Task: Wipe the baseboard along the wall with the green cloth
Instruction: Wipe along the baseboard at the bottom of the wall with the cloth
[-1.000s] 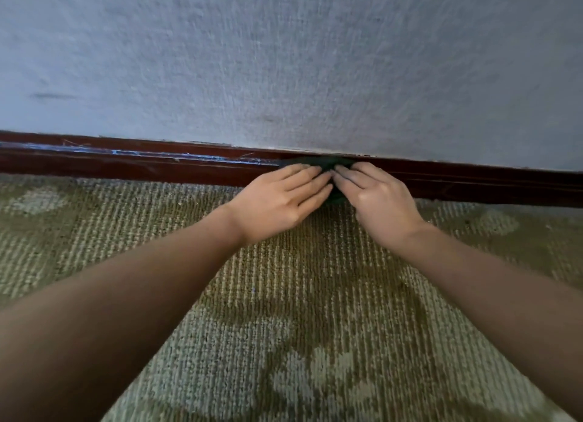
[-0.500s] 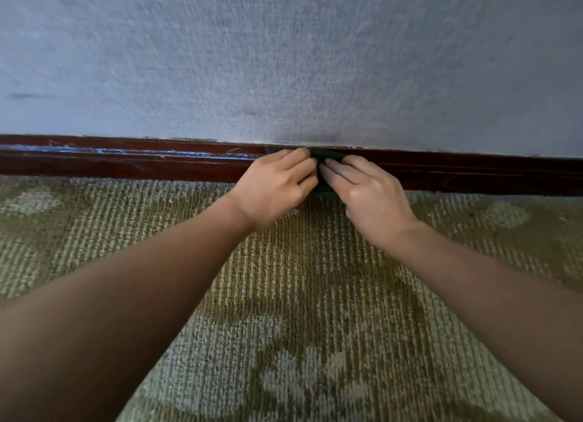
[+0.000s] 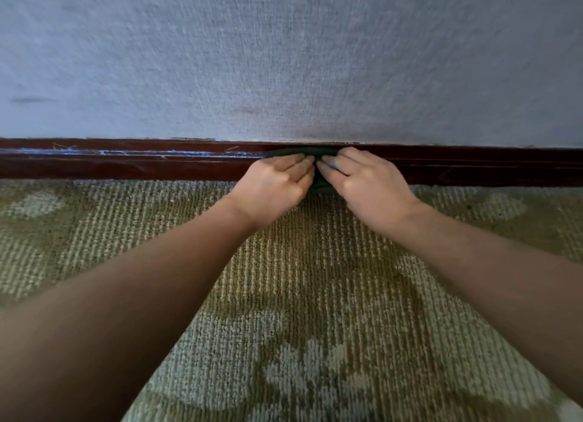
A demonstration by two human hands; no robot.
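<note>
Green cloth [image 3: 296, 152] is bunched against the baseboard [image 3: 126, 166] at mid-frame, left hand [image 3: 274, 188] and right hand [image 3: 369, 188] both curled on it; the baseboard runs left-right, its streaked stretch lying on the left hand's side.

I can read no words, numbers, labels or brand marks anywhere in front of me. The only marks are pale blue streaks along the baseboard [image 3: 126, 162]. They look to me like scuffs rather than writing, though that stretch is a little blurred.
</note>
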